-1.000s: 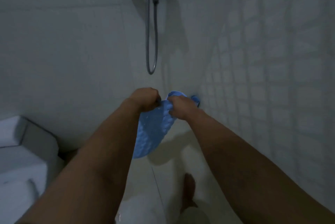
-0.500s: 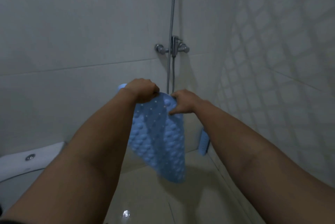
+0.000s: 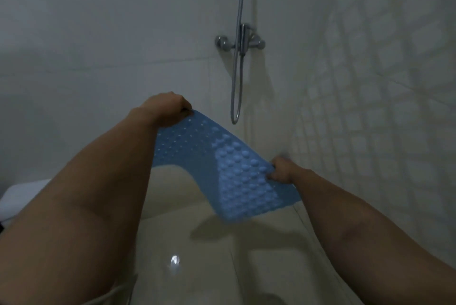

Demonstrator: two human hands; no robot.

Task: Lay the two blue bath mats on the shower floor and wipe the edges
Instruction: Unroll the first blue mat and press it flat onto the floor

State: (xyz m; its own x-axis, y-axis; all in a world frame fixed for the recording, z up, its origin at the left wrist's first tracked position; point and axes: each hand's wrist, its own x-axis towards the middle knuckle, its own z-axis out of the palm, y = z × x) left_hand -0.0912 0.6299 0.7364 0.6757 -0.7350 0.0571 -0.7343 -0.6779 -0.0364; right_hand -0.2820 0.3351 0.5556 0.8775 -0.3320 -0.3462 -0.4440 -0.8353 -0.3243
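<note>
hands have spread apart since half a second ago: left hand and right hand each clench an end of the blue mat, now stretched below the shower mixer, above the floor.

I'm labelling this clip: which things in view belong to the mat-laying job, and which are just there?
Part of the job:
blue bath mat
left hand
right hand
shower floor

Just there:
shower hose
mixer tap
</note>
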